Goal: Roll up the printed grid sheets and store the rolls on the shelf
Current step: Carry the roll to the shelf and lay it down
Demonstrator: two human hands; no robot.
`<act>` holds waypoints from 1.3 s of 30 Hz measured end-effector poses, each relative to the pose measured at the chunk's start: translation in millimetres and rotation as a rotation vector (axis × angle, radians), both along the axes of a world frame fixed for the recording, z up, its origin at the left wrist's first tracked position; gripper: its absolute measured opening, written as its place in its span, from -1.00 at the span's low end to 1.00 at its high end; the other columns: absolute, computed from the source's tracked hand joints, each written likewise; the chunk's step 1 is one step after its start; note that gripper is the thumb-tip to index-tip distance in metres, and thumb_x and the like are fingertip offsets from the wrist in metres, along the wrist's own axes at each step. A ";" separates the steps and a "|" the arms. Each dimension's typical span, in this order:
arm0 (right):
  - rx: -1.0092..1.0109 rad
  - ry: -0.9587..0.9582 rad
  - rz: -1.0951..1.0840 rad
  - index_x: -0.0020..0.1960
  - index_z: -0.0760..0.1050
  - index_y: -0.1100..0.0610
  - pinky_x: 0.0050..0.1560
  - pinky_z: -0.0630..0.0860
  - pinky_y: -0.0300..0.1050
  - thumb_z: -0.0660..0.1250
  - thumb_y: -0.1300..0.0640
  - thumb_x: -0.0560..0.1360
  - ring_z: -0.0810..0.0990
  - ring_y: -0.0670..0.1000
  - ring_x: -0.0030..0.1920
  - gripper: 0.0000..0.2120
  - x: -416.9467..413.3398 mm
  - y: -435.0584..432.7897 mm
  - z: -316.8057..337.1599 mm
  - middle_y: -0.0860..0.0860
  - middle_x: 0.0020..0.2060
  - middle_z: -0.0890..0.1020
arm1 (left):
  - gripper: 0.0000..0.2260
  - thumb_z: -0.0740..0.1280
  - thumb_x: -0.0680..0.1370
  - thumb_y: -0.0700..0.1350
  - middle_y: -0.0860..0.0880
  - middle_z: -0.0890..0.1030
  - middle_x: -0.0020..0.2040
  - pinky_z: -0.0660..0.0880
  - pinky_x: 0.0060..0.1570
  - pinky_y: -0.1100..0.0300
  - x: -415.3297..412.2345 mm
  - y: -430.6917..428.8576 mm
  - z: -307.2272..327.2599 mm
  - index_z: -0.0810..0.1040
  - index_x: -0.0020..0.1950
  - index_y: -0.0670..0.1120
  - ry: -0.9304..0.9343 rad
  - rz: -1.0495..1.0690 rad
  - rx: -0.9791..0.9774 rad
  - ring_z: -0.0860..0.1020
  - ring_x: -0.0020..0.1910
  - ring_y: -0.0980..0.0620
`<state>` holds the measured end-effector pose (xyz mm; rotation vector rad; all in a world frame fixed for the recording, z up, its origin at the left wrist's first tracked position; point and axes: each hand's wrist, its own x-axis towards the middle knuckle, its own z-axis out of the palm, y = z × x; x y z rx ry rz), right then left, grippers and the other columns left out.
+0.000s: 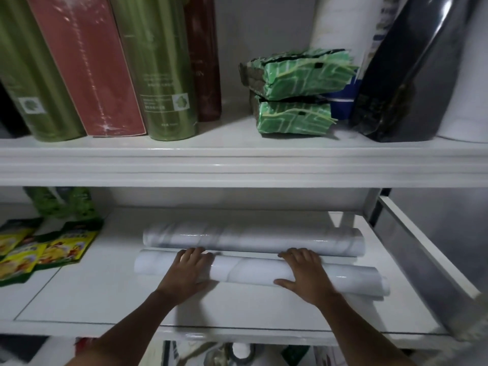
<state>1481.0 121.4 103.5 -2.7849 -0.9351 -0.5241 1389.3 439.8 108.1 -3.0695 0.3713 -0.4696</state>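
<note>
View from the person's head, looking down into a white shelving unit. Two pale rolled sheets are lying lengthwise, left to right, on the lower shelf [105,299]. The far roll [250,240] is sitting just behind the near roll [245,270], and the two are touching or almost touching. No grid print is showing on their outsides.

The left hand [187,270] is resting on the near roll left of its middle, and the right hand [306,276] is resting on it right of the middle. Both hands are lying over the top with fingers loosely following the curve. The right thumb is spreading along the near side. Neither hand is wrapping fully round the roll.

The roll is looking light, hollow and glossy, so it is likely to slide or turn easily and to dent if squeezed. Its right end is looking loosely wound, with layers stepping out. Holding it at two spread points, as here, is suiting it well.

Yellow snack packets [45,249] are lying at the shelf's far left, well apart from the rolls. On the upper shelf [237,165], green canisters [163,75], a red box [89,64], stacked green packets [295,91] and a dark pouch [404,75] are standing. That shelf's front edge is hanging over the rolls, limiting room to lift.
</note>
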 end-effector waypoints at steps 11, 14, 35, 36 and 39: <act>-0.031 0.006 0.129 0.19 0.45 -0.04 0.11 0.48 -0.09 0.15 -0.42 0.31 0.55 0.00 -0.01 -0.38 -17.1 -2.1 10.8 -0.08 0.01 0.58 | -0.36 0.45 0.26 0.19 -0.05 0.51 0.14 0.22 0.08 0.16 -11.5 1.3 8.0 0.37 0.25 -0.02 0.079 -0.036 -0.053 0.35 0.10 -0.01; -0.021 0.032 0.126 0.24 0.42 -0.04 0.15 0.47 -0.05 0.18 -0.40 0.32 0.53 0.02 0.05 -0.37 -22.0 -4.9 12.2 -0.05 0.09 0.57 | -0.35 0.39 0.27 0.23 -0.05 0.51 0.17 0.19 0.15 0.09 -13.6 0.5 10.5 0.37 0.27 -0.02 0.054 -0.021 0.014 0.35 0.12 -0.03; -0.135 0.184 0.037 0.48 0.13 0.03 0.44 0.11 0.04 0.26 -0.32 0.40 0.21 0.10 0.42 -0.22 -35.3 1.3 24.9 0.02 0.45 0.25 | -0.25 0.44 0.17 0.28 -0.03 0.51 0.13 0.43 -0.02 0.08 -27.2 -11.2 19.2 0.39 0.27 -0.01 0.091 0.081 0.125 0.45 0.06 -0.06; -0.141 0.194 0.031 0.48 0.11 0.02 0.45 0.08 0.03 0.25 -0.32 0.41 0.17 0.09 0.44 -0.22 -36.6 1.2 26.1 0.01 0.47 0.21 | -0.24 0.44 0.18 0.29 -0.04 0.51 0.15 0.43 0.00 0.07 -28.1 -9.9 19.5 0.38 0.28 -0.02 0.081 0.079 0.123 0.46 0.07 -0.06; -0.141 0.206 0.021 0.49 0.07 0.01 0.45 0.06 0.03 0.24 -0.32 0.42 0.12 0.08 0.45 -0.22 -42.3 1.9 31.0 -0.02 0.49 0.15 | -0.19 0.48 0.14 0.25 -0.06 0.53 0.15 0.42 0.05 0.09 -32.1 -9.9 24.1 0.37 0.28 -0.05 0.055 0.073 0.120 0.49 0.07 -0.06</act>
